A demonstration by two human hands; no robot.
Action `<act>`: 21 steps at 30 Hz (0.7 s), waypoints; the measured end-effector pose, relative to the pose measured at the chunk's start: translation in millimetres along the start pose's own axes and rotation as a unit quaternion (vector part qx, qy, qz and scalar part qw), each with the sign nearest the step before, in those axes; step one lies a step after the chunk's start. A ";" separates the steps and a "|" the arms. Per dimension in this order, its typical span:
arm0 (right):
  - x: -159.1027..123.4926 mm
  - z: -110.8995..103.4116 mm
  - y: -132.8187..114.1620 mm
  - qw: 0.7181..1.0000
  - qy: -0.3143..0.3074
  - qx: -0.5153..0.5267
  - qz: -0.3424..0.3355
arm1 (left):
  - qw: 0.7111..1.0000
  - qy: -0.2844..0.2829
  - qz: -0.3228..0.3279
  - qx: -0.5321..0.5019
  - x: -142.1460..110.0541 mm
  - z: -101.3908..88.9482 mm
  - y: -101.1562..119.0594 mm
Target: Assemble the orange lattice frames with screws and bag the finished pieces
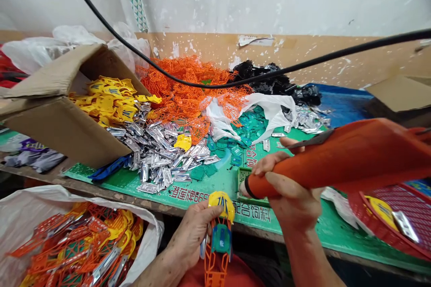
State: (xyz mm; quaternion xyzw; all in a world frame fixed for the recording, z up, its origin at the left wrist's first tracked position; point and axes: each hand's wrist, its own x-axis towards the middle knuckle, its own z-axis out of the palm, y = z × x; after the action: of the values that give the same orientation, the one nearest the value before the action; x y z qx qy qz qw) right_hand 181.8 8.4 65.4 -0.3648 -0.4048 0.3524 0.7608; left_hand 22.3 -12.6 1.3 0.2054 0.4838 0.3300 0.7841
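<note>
In the lower middle, my left hand [190, 228] is closed around a plastic toy vehicle body [220, 237]. It has an orange lattice frame, a yellow hood piece on top and a teal piece in the middle, with silver strips along its sides. My right hand [292, 188] grips a large orange tool [323, 157] that looks like an electric screwdriver. Its narrow end points left, over a small green tray [240, 195] whose contents are partly covered. The tool's tip is apart from the toy body.
A cardboard box [50, 130] spills yellow parts [111, 101] beside silver plates [161, 157]. Behind lie orange frames [182, 85], teal parts [252, 123] and black parts [262, 78]. A white sack [153, 224] holds assembled pieces. A red basket [370, 215] stands right; a black cable [168, 76] hangs across.
</note>
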 end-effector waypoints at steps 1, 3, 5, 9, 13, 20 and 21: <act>7.3 -2.6 0.2 1.000 0.020 -0.008 -0.017 | 1.000 -0.002 -0.001 0.006 0.1 -0.9 1.1; 22.6 -10.3 4.8 0.996 0.062 -0.032 -0.048 | 1.000 -0.014 -0.001 0.008 0.3 -0.8 3.4; 35.6 -20.0 14.0 0.993 0.091 -0.056 -0.058 | 1.000 -0.025 -0.005 -0.008 0.8 1.0 5.2; 48.6 -35.8 35.4 0.989 0.116 -0.086 -0.045 | 0.998 -0.041 -0.042 -0.037 4.0 3.6 4.8; 49.6 -41.7 48.8 0.985 0.120 -0.111 -0.046 | 0.997 -0.042 -0.049 -0.030 7.6 -0.4 1.1; 48.1 -43.1 55.6 0.986 0.108 -0.124 -0.032 | 0.999 -0.029 -0.044 -0.005 8.7 -3.4 0.8; 48.1 -43.1 55.6 0.986 0.109 -0.123 -0.031 | 0.999 -0.028 -0.043 -0.005 8.5 -2.6 1.4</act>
State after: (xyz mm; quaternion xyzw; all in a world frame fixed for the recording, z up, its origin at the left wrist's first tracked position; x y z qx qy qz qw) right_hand 226.4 63.8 18.5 -0.4793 -0.3713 0.2340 0.7600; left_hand 22.1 -5.6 -4.2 0.1895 0.4686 0.2929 0.8116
